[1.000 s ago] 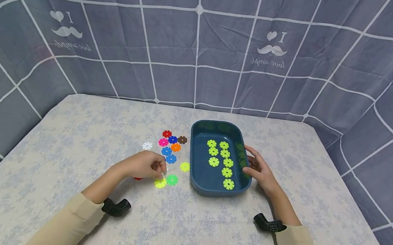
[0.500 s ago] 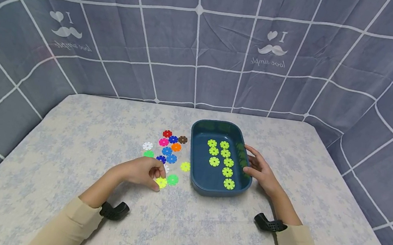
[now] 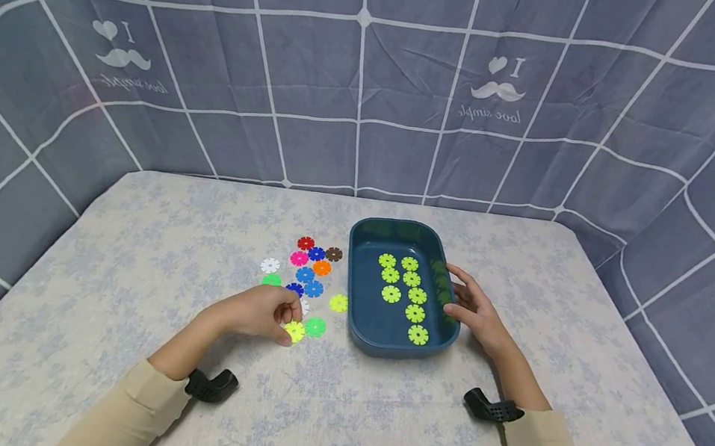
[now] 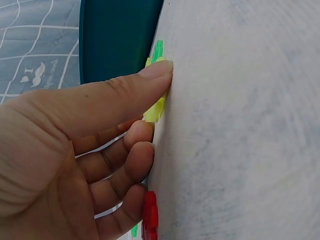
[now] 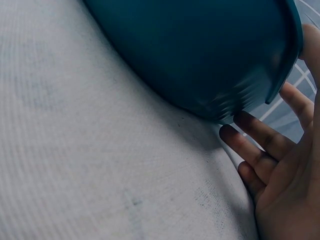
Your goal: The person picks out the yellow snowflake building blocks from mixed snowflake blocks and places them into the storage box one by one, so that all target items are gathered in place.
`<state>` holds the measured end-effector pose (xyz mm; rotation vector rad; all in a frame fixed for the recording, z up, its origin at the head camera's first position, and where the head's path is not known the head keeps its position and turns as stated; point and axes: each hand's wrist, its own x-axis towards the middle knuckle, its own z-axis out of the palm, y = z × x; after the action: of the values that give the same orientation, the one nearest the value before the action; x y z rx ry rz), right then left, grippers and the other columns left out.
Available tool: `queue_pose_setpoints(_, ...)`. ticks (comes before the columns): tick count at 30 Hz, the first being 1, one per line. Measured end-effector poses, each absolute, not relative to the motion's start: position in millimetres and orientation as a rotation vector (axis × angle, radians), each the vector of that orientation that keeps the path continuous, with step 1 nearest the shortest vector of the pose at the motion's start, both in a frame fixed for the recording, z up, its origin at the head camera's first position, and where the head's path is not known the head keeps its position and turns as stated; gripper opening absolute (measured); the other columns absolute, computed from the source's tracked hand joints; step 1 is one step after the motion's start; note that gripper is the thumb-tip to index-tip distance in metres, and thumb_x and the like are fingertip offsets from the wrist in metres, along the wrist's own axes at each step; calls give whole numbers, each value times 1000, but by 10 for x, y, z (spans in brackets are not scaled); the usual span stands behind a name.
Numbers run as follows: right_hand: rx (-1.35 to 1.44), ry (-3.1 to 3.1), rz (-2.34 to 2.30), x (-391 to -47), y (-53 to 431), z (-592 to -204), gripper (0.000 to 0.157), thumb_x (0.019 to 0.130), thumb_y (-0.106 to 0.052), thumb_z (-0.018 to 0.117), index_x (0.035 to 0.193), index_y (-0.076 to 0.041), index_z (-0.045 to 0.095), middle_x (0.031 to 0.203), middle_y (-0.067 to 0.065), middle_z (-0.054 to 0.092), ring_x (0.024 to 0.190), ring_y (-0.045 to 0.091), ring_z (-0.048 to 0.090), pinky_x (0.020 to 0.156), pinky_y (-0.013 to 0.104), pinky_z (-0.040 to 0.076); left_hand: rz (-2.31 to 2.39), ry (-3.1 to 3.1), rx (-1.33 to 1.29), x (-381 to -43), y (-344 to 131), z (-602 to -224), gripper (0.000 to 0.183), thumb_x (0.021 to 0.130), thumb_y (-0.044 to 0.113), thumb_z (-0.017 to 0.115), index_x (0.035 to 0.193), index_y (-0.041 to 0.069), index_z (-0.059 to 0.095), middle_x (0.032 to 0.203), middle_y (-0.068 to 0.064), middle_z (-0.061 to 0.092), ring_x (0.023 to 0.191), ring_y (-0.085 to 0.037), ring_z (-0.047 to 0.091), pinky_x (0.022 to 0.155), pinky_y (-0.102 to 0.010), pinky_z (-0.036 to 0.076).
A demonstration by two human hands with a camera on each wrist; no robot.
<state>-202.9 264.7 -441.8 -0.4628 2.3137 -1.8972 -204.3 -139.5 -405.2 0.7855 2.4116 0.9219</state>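
Note:
My left hand [image 3: 257,312] is low over the table, pinching a yellow notched plastic disc [image 3: 296,331] between thumb and forefinger; the left wrist view shows the thumb across it and the other fingers curled. A green disc [image 3: 315,327] lies just right of it. A red disc [image 4: 150,215] shows under the little finger in the left wrist view. My right hand [image 3: 479,317] rests against the right side of a dark teal bin [image 3: 398,352], thumb and fingers extended along its outer wall. Several yellow-green discs [image 3: 417,296] lie flat inside the bin.
Left of the bin lie more loose discs: a brown disc [image 3: 334,254], an orange disc [image 3: 321,268], a pink disc [image 3: 299,258], a white disc [image 3: 270,265] and several others. A yellow-green disc [image 3: 339,303] sits beside the bin's left wall. A grey checked curtain [image 3: 320,97] surrounds the table.
My left hand has moved slightly down and toward me, its thumb now at the yellow disc's near edge; green and dark blue discs have come into view behind it. The right hand stays put.

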Motion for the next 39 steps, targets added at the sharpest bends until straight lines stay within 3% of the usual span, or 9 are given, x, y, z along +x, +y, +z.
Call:
queue_pose_setpoints(5,-462,2310,-1900,-2031,2650,-4416,69,94,-1,55,154,-8,22,144,32,38,122,36,50,85,29,51,921,2426,788,-2048,-1406,-4060,30,75,8,84,90,9,57,80,-1,53,75,-15,48,68,-30,43)
queue_pose_setpoints(12,-510,2297,-1909,-2022,2660,-4421,68,95,-1,54,154,-7,21,144,33,37,118,22,53,86,28,50,993,2410,810,-2066,-1444,-4080,16,86,7,74,88,8,58,78,0,55,72,-16,52,68,-32,45)
queue_pose_setpoints(21,-519,2315,-1898,-2019,2663,-4439,68,95,1,53,155,-9,21,145,31,37,124,34,49,87,28,49,1062,2367,836,-2092,-1490,-4088,10,91,9,69,88,6,60,78,-1,58,71,-16,52,67,-31,46)
queue_pose_setpoints(30,-527,2312,-1904,-2025,2659,-4433,68,95,1,53,154,-8,22,144,32,37,120,24,52,86,27,49,1068,2365,814,-2113,-1520,-4040,9,92,8,67,87,5,60,76,-2,59,64,-16,49,57,-28,43)
queue_pose_setpoints(39,-514,2310,-1905,-2028,2667,-4457,68,95,-1,54,154,-9,22,144,31,38,119,23,53,86,28,50,1044,2392,859,-2186,-1480,-3924,11,91,8,68,84,6,59,74,-2,59,66,-16,51,63,-32,45)
